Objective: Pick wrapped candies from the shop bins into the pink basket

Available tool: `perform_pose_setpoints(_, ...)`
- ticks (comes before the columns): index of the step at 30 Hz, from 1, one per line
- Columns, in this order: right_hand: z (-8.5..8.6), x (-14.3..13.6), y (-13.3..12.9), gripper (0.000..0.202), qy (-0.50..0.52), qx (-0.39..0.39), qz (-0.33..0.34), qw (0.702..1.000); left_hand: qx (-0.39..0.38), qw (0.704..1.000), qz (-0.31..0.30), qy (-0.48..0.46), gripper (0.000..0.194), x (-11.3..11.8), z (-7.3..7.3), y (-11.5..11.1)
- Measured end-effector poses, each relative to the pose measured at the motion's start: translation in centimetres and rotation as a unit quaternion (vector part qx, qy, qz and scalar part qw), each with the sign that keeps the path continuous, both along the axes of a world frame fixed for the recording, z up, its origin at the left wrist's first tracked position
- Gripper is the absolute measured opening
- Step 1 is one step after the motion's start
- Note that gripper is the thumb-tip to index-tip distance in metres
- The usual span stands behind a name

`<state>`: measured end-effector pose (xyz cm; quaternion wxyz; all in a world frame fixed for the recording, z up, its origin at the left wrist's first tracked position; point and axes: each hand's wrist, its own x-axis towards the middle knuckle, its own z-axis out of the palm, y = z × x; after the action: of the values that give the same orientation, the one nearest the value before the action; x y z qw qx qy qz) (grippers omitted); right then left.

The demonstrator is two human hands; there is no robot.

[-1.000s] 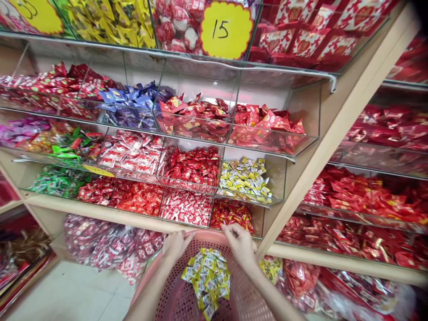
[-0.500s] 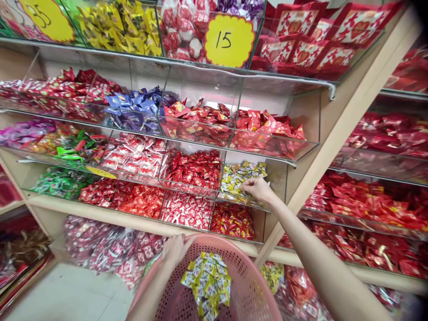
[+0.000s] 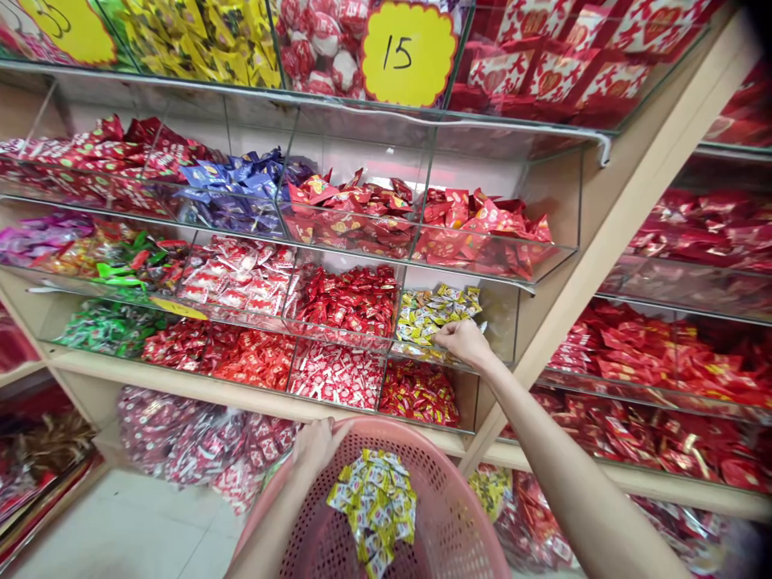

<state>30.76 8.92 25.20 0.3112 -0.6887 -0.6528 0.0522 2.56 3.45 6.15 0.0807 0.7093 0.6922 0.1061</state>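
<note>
Below the yellow tag [image 3: 408,52] reading "15", right hand [image 3: 464,342] grips yellow candies [image 3: 431,314]; left hand [image 3: 317,445] grips pink basket [image 3: 446,482].

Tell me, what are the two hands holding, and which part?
The left hand holds the pink basket by its rim. The right hand is in the bin of yellow candies, fingers closing on some; a firm hold cannot be told.

The sweets [image 3: 422,318] in the bin are showing yellow and white wrappers, matching the pile [image 3: 375,503] lying in the pink perforated basket [image 3: 449,515]. Neighbouring bins are showing bright red candies [image 3: 353,299], blue-purple packets [image 3: 241,181] and green ones [image 3: 105,326]. A yellow scalloped tag [image 3: 405,52] is bearing a black "15".
</note>
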Motion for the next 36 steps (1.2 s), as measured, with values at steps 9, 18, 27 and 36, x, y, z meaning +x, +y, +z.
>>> perform_pose_setpoints(9, -0.6, 0.8, 0.0, 0.021, 0.262, 0.097, 0.035, 0.96, 0.001, 1.0, -0.002, 0.001, 0.07, 0.1, 0.1, 0.2)
perform_pose_setpoints(18, 1.3, 0.4, -3.4, 0.028, 0.489, 0.196, 0.079, 0.846, 0.003, 1.0, -0.004, -0.01, 0.073, 0.0, 0.2, 0.0)
perform_pose_setpoints(27, -5.1, -5.3, -11.5, 0.025, 0.355, 0.004, 0.228, 0.907, -0.011, 1.0, -0.001, -0.005, 0.074, 0.0, 0.3, -0.1)
perform_pose_setpoints(36, -19.2, -5.4, -11.5, 0.023, 0.242, -0.232, 0.318, 0.887, -0.024, 1.0, -0.004, 0.002, 0.073, 0.2, 0.9, -0.3)
